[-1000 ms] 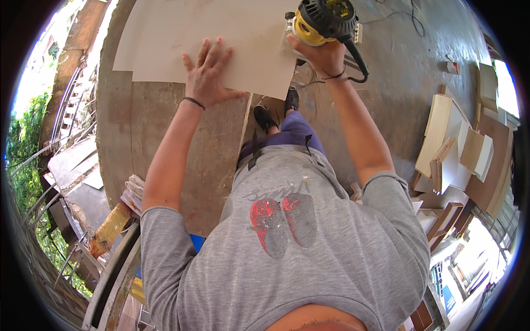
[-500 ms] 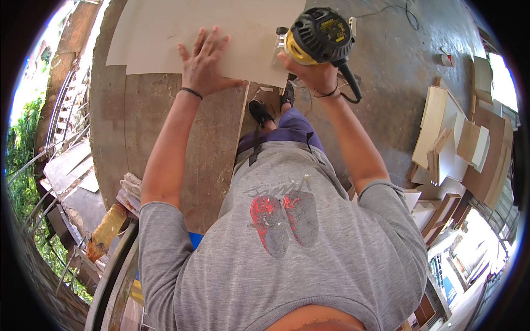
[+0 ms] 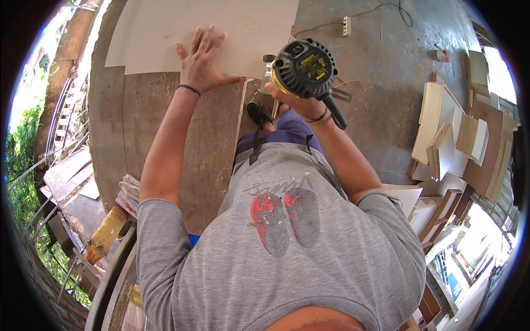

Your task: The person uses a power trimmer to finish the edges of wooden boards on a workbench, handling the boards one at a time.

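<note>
My left hand (image 3: 200, 69) lies flat with fingers spread on a pale board (image 3: 149, 38), near its closest edge. The board rests on a worn brown wooden table (image 3: 160, 116). A yellow and black trim router (image 3: 305, 66) is in my right hand (image 3: 292, 103), whose fingers wrap its lower body. It stands at the board's near right corner. The router's bit is hidden beneath its body, so contact with the board's edge cannot be made out.
A black cord (image 3: 378, 7) runs over the grey floor (image 3: 381, 105) past a white power strip (image 3: 346, 26). Wooden panels and box parts (image 3: 441, 132) are stacked at the right. A small red and white container (image 3: 442, 53) stands farther back. Bundled material (image 3: 107, 231) sits at the lower left.
My right hand has brought the router toward me and slightly left, from the board's right edge to its near corner. My left hand remains flat on the board.
</note>
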Demonstrator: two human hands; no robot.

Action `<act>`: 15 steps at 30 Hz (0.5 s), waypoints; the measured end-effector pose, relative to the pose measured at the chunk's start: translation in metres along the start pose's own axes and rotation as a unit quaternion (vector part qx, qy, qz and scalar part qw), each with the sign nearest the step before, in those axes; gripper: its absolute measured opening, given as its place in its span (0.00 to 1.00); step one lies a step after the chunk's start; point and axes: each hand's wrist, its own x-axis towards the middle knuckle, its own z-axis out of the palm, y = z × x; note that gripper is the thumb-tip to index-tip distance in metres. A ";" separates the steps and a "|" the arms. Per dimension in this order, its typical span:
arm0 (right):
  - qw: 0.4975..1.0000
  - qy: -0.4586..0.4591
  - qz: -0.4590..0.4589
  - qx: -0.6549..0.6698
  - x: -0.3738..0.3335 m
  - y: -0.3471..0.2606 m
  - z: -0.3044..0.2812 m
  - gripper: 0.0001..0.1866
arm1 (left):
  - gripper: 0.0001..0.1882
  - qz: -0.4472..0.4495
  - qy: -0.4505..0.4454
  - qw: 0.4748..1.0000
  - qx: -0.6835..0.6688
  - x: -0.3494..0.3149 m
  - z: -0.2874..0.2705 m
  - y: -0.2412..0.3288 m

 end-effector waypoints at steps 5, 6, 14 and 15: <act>1.000 0.013 -0.009 -0.021 -0.015 0.013 0.014 0.20 | 0.61 -0.009 -0.023 1.000 0.012 0.003 -0.003 0.003; 1.000 -0.008 -0.003 -0.027 -0.019 0.009 0.013 0.19 | 0.61 -0.010 -0.024 1.000 0.011 0.003 -0.003 0.003; 1.000 0.003 0.026 0.001 -0.039 -0.027 -0.025 0.24 | 0.59 -0.055 -0.063 0.994 -0.076 0.007 -0.006 0.015; 0.999 0.021 0.032 0.002 -0.041 -0.029 -0.032 0.25 | 0.58 -0.078 -0.064 0.989 -0.111 0.012 0.000 0.029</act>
